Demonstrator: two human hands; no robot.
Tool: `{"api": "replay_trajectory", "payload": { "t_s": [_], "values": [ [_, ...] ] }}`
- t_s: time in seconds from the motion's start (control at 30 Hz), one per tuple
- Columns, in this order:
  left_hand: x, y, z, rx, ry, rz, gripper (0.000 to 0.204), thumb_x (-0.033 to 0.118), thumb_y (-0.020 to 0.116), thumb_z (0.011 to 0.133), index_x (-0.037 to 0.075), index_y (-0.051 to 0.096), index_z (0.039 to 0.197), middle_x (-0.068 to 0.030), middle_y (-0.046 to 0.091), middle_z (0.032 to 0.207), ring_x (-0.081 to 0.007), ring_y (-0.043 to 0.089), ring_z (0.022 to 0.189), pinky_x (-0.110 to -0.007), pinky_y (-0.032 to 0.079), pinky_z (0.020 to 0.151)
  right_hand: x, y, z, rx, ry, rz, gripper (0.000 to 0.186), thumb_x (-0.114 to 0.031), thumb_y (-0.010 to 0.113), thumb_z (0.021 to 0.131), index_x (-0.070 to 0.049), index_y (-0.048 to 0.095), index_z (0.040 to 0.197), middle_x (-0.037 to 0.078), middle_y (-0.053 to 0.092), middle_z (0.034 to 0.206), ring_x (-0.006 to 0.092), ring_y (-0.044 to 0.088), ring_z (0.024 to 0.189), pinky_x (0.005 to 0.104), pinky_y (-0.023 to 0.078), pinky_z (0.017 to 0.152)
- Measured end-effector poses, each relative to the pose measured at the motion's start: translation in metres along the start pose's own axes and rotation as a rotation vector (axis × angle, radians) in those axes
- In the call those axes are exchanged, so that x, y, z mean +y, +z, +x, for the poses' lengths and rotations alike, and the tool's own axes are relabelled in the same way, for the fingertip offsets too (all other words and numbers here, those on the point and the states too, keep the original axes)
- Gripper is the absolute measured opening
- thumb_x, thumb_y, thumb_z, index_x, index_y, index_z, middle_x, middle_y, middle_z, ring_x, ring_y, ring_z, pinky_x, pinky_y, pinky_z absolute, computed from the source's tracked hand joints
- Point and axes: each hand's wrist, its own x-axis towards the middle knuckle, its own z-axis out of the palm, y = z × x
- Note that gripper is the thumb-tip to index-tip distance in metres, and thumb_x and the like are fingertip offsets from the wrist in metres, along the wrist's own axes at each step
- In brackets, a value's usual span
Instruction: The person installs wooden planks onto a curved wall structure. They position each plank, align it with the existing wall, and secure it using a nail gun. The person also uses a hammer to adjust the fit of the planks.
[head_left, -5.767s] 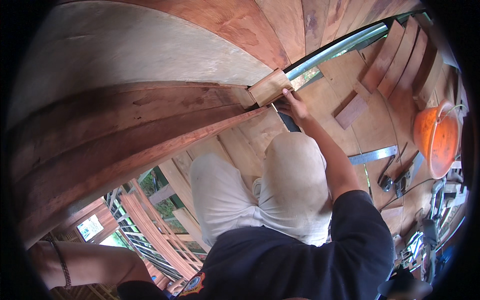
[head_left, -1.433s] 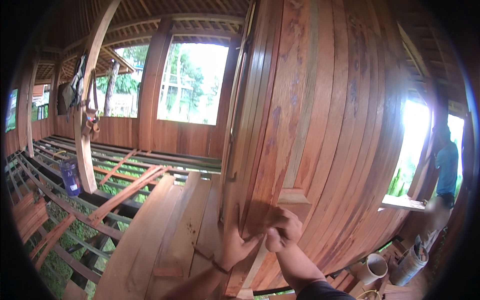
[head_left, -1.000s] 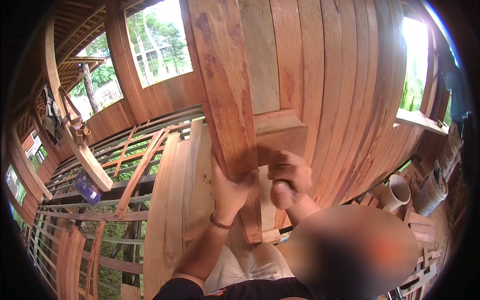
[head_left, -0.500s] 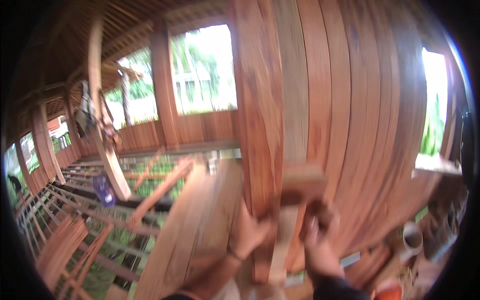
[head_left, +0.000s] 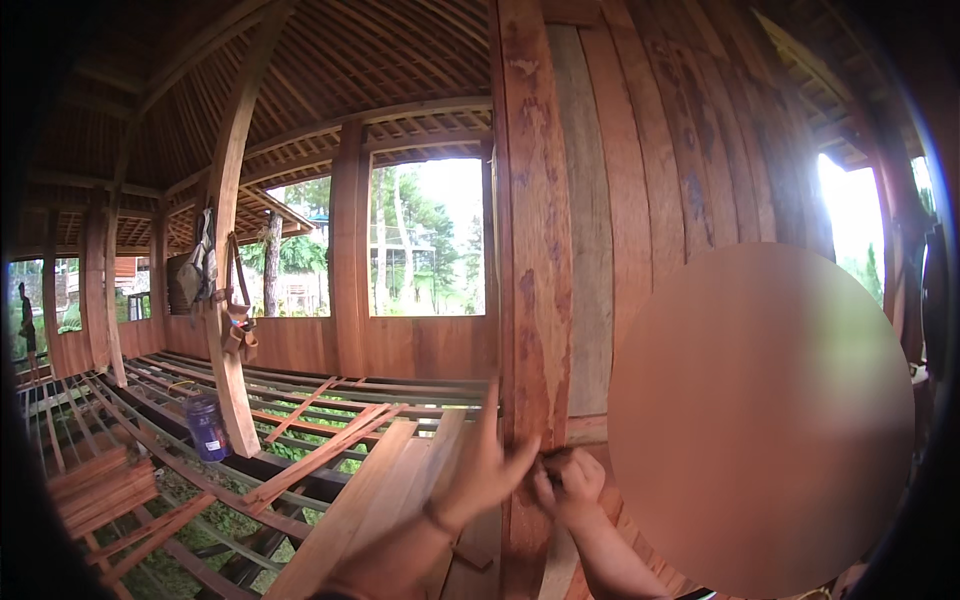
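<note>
An upright reddish timber [head_left: 535,240] stands in front of me, against a wall of vertical planks [head_left: 670,150]. My left hand [head_left: 485,465] reaches up along its left side, fingers stretched and thumb across its lower part. My right hand [head_left: 570,480] is curled with fingers pressed together at the timber's lower right; what is between them, if anything, is hidden. Just above that hand, a short horizontal piece of wood [head_left: 585,428] shows beside the timber.
At left, open floor joists [head_left: 150,385] carry loose strips and stacked planks [head_left: 105,490]. Pale boards [head_left: 360,520] lie beside me. A post [head_left: 235,400] has a hanging tool pouch [head_left: 240,335]; a purple container [head_left: 208,430] stands by it. Window openings [head_left: 425,235] show trees. The lower right is blurred out.
The view has tilted up from my lap to the wall and roof. My left hand's fingers are now straighter, and my right hand has moved closer in against the timber's lower part.
</note>
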Motion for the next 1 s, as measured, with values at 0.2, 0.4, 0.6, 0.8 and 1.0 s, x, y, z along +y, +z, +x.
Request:
{"api": "replay_trajectory", "payload": {
  "t_s": [0.2,0.4,0.6,0.8,1.0],
  "values": [
    [0.104,-0.029,0.259,0.196,0.132,0.566,0.122,0.053,0.081,0.082,-0.005,0.008,0.162,-0.0353,0.025,0.162,-0.0454,0.037,0.147,-0.045,0.034,0.120,-0.012,-0.005,0.007,-0.029,0.054,0.020,0.022,0.000,0.079,0.076,-0.006,0.061,0.086,0.009,0.062,0.075,0.0276,0.061,0.061,0.0379,0.048,0.054],
    [0.084,-0.014,0.276,0.280,0.095,0.761,0.130,0.064,0.079,0.078,0.002,0.003,0.164,-0.0396,0.026,0.156,-0.0563,0.055,0.126,-0.050,0.052,0.104,-0.008,-0.010,0.000,-0.048,0.012,-0.002,0.021,0.000,0.079,0.075,-0.007,0.064,0.088,0.009,0.064,0.079,0.0290,0.063,0.065,0.0386,0.050,0.056],
    [0.022,-0.020,0.201,0.176,0.220,0.525,0.082,0.026,0.078,0.092,0.000,0.029,0.152,-0.0259,0.047,0.149,-0.0322,0.049,0.137,-0.045,0.041,0.115,0.018,-0.014,-0.006,-0.051,0.060,0.239,0.015,-0.002,0.080,0.081,-0.005,0.068,0.089,0.011,0.068,0.082,0.0275,0.066,0.070,0.0378,0.051,0.059],
    [-0.047,0.038,-0.090,0.119,-0.312,-0.164,0.071,0.006,0.079,0.090,-0.006,0.040,0.148,-0.0247,0.054,0.143,-0.0305,0.060,0.125,-0.040,0.050,0.109,-0.044,-0.154,-0.150,0.025,0.848,0.077,0.007,-0.002,0.072,0.089,0.000,0.065,0.088,0.008,0.066,0.076,0.0131,0.065,0.066,0.0265,0.052,0.060],
    [-0.055,0.076,-0.189,0.130,-0.539,-0.028,0.081,0.013,0.084,0.087,-0.014,0.033,0.143,-0.0315,0.049,0.144,-0.0353,0.060,0.124,-0.049,0.052,0.109,-0.343,-0.290,-0.441,-0.577,2.252,-0.588,0.023,-0.022,0.062,0.090,-0.002,0.069,0.098,0.025,0.071,0.095,0.0437,0.069,0.093,0.0533,0.054,0.083]
  ]
}}
